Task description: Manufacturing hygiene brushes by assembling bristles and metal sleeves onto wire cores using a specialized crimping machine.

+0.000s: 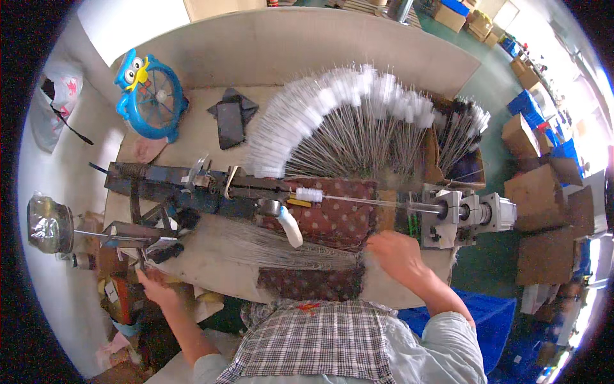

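A flat sheaf of thin wires [281, 251] lies across the bench between the two hands. The right hand [398, 255] pinches its end. The left hand [155, 289] rests at the bench's corner, its grip unclear. Behind, the twisting machine [256, 192] and fanned white brushes [345, 109].

Green floor [486, 96]. Cardboard boxes [543, 211] stacked along the right, blue crates [524, 105] among them. Pale wall [109, 25] upper left, bag [54, 105] hanging on it. Blue cartoon-bird fan [150, 96] at the worktop's [192, 134] far-left corner. Bright daylight, far right.
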The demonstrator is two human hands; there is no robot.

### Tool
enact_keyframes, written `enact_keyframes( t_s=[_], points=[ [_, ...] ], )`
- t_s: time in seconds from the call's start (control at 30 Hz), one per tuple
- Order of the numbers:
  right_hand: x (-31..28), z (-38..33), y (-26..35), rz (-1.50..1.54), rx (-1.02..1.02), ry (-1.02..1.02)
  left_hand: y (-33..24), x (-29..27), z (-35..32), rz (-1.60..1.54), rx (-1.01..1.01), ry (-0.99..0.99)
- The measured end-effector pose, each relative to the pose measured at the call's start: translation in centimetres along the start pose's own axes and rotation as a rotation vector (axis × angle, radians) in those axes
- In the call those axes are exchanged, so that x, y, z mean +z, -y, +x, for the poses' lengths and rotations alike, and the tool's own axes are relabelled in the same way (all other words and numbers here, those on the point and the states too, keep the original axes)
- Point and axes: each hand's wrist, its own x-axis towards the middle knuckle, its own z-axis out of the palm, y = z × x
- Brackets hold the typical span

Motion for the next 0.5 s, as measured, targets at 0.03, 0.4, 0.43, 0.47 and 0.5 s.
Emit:
enact_keyframes(
  t_s=[0.03,0.4,0.43,0.47,0.5],
  points=[
    [0.4,-0.1,-0.3,0.0,0.005,-0.018,0.9,0.8,-2.3,0.034,0.015,0.028],
    [2.9,-0.4,-2.2,0.152,0.028,-0.04,6.1,13.4,-25.4,0.238,-0.203,1.019],
    [2.3,-0.4,-2.2,0.134,0.023,-0.013,7.0,14.6,-26.5,0.295,-0.23,1.055],
    [1.7,-0.6,-1.9,0.112,0.014,0.013,7.6,15.3,-27.4,0.348,-0.254,1.087],
    [1.7,-1.0,-1.7,0.114,0.005,0.007,7.9,16.1,-28.6,0.377,-0.249,0.995]
  ],
)
